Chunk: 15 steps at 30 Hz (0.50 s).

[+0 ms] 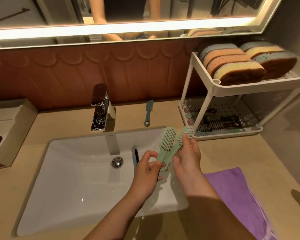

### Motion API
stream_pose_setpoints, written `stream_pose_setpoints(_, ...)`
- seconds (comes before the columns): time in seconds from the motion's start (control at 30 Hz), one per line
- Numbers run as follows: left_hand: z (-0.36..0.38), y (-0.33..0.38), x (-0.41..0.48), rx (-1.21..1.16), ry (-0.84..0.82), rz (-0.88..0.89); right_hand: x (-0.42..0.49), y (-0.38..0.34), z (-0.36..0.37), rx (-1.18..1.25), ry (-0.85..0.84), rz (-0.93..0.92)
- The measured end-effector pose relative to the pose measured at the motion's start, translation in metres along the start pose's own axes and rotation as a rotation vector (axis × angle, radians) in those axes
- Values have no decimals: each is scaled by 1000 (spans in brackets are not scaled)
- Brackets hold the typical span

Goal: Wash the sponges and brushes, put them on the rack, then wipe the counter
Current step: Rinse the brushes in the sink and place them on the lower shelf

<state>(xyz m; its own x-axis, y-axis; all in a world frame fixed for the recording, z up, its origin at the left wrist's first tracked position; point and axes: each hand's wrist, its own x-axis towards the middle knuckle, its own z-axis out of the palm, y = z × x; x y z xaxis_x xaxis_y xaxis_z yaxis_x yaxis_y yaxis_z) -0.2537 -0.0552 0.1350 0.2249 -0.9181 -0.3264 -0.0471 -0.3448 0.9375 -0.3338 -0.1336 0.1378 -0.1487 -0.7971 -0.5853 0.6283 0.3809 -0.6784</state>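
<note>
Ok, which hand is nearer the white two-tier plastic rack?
Right. The right hand, gripping a mint-green plastic brush, is close beside the rack, at its lower tray; the left hand, pinching a second mint-green brush, is further left over the white sink.

head view looks down, close over sink [68, 179].

Dim, warm indoor light. The chief source is a glowing strip [121, 29] along the lower edge of the mirror [59, 11], overexposed to near white. Specular glare speckles the chrome tap [100, 108]; small highlights lie in the sink [80, 179]. A dark shadow falls on the worktop [275, 153] at far right. Wide-angle distortion bows straight lines near the edges. Detail is soft throughout, most at the bottom.
</note>
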Motion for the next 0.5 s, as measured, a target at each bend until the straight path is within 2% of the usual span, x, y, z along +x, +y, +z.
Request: stream_pose_setpoints(0.5,25,20,73,-305,-27,-370,84,-80,-45,-55,74,74)
